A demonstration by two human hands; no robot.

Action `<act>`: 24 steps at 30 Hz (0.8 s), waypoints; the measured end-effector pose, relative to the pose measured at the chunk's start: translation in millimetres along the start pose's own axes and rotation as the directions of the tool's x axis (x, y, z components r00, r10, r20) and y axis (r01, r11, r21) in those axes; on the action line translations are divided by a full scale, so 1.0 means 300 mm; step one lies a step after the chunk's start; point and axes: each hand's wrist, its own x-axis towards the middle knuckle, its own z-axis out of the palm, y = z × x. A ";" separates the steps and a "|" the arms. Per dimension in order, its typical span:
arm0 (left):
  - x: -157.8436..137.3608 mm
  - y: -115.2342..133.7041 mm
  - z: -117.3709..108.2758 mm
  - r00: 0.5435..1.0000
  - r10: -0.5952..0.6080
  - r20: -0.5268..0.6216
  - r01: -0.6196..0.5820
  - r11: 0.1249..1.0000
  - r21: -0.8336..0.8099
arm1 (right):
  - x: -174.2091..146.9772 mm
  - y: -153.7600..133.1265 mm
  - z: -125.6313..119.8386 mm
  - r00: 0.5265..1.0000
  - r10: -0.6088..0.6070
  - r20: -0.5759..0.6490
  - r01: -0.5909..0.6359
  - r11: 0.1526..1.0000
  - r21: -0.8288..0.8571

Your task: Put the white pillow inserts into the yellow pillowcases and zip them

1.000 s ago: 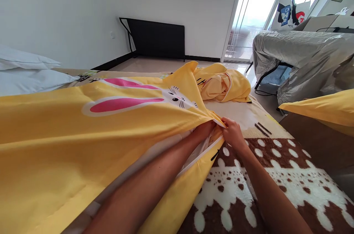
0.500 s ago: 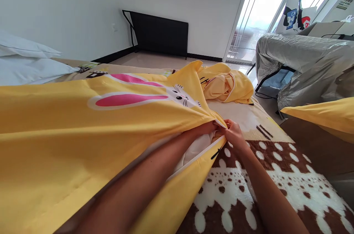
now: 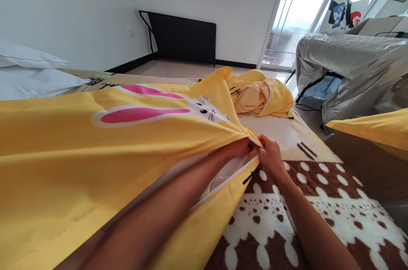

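Note:
A yellow duvet cover [image 3: 134,146] printed with a white rabbit with pink ears spreads across the bed, its white-edged side opening gaping. White lining or filling [image 3: 225,172] shows inside the gap. My left forearm reaches through this opening, and my left hand [image 3: 241,147] is just inside its far end, fingers curled and partly covered by the fabric. What those fingers hold is hidden. Right beside it, my right hand [image 3: 270,154] is closed on the gathered edge of the cover, pulling the cloth into folds. Both hands nearly touch.
Bunched yellow bedding [image 3: 261,95] lies beyond my hands on the brown-and-cream patterned blanket [image 3: 306,202]. White pillows [image 3: 35,78] are at left. Another yellow cloth corner [image 3: 372,129] juts in from the right. A black panel [image 3: 185,36] leans by the wall; a silver-covered piece [image 3: 344,57] stands at right.
The cover's rabbit print has shifted slightly left. Both hands stay at the same end of the opening, with the right fingers curled a little more tightly. The view has tilted slightly.

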 end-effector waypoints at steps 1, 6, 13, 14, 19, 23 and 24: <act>-0.001 -0.001 0.003 0.999 -0.010 -0.030 0.011 1.000 0.023 | 0.001 0.004 0.004 1.000 0.007 0.005 -0.007 0.997 0.081; -0.014 0.015 0.028 0.980 -0.044 -0.194 0.060 0.995 0.080 | 0.005 0.016 0.008 0.995 0.089 0.039 -0.095 0.978 0.187; -0.039 0.060 0.036 0.940 -0.070 -0.334 0.117 0.986 0.123 | 0.004 -0.004 -0.009 0.993 0.105 0.060 -0.106 0.994 0.012; -0.041 0.064 0.035 0.938 -0.066 -0.341 0.116 0.985 0.128 | 0.004 -0.006 -0.011 0.993 0.102 0.065 -0.102 0.995 0.006; -0.042 0.083 0.031 0.954 -0.017 -0.301 0.070 0.983 0.167 | 0.010 0.008 -0.015 1.000 0.001 0.031 0.004 0.987 -0.162; -0.045 0.081 0.032 0.966 0.013 -0.257 0.035 0.983 0.180 | 0.023 0.036 0.000 1.000 -0.026 0.014 0.029 0.951 -0.307; -0.048 0.078 0.033 0.970 0.021 -0.244 0.024 0.984 0.179 | 0.026 0.043 0.005 0.998 -0.021 0.067 0.040 0.952 -0.302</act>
